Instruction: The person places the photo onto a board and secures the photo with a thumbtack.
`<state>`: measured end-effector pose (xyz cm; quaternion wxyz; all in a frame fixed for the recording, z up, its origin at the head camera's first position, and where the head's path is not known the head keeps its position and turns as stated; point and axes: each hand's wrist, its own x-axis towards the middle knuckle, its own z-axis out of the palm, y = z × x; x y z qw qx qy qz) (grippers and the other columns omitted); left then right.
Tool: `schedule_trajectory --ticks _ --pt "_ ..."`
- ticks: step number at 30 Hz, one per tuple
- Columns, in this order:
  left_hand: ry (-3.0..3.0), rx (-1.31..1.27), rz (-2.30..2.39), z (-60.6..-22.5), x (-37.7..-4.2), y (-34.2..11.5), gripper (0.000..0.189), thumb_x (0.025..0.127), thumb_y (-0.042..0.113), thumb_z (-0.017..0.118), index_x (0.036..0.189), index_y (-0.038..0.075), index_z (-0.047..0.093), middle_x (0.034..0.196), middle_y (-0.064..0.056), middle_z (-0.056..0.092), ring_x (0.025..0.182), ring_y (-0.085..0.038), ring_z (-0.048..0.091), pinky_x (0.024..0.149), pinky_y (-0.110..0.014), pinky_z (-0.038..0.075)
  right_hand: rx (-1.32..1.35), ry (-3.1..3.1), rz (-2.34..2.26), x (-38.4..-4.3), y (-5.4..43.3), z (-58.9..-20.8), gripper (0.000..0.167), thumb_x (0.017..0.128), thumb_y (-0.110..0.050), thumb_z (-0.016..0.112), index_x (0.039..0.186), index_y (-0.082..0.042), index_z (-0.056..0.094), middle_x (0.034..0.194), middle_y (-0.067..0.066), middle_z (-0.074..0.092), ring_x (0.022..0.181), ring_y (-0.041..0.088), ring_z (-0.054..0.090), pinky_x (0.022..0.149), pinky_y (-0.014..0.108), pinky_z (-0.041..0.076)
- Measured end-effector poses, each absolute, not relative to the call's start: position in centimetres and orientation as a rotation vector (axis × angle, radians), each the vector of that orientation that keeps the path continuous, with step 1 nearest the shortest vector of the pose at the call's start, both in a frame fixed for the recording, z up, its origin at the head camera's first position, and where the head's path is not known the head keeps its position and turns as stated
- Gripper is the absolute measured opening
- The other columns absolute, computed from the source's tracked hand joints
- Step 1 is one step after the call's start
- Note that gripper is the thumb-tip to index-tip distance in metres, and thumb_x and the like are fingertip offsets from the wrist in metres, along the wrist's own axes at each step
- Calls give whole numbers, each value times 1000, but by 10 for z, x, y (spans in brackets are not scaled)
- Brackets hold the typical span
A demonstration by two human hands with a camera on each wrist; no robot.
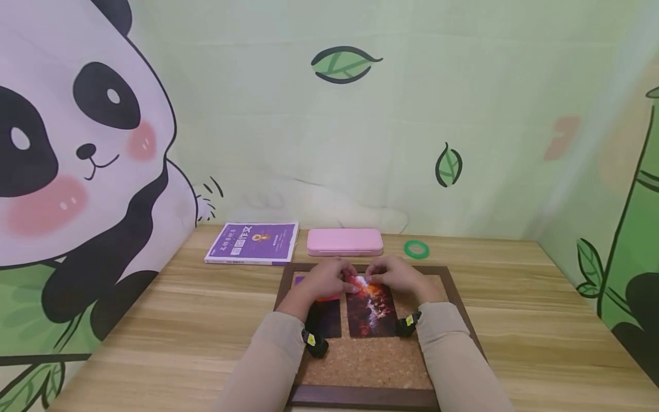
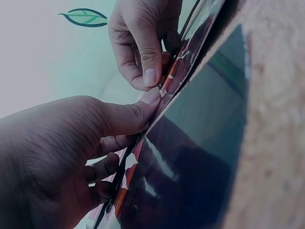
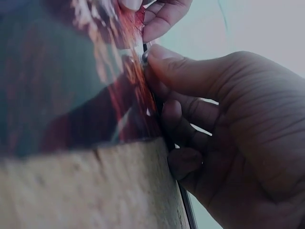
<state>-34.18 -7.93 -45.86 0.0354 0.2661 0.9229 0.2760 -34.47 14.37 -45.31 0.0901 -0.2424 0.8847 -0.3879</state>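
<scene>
A framed corkboard (image 1: 360, 366) lies on the wooden table. On it a glossy print (image 1: 373, 313) with a fiery red and orange nebula lies beside a second dark print (image 1: 328, 320), partly covered by my left hand and wrist. My left hand (image 1: 328, 278) pinches the upper left edge of the nebula print, thumb on its face. At that same top edge, the thumb and forefinger of my right hand (image 1: 397, 276) pinch a small silvery pin (image 3: 145, 56). Both hands' fingertips nearly meet. How deep the pin sits is hidden by the fingers.
Behind the board lie a purple and white book (image 1: 254, 243), a pink pencil case (image 1: 345, 242) and a green tape ring (image 1: 416, 249). The board's dark wooden frame (image 1: 360, 395) forms a raised rim. A panda-printed backdrop (image 1: 257, 114) stands behind the table.
</scene>
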Motion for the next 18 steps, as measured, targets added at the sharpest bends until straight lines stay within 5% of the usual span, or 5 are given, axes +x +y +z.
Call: schedule_trajectory --ticks 18 --pt "2830 814 843 -456 -339 -81 30 86 31 81 110 15 72 95 2 63 88 -17 57 87 -37 48 -708 2749 -1074 -348 138 -456 5 93 -12 71 94 -9 75 86 -1 70 81 14 59 78 34 48"
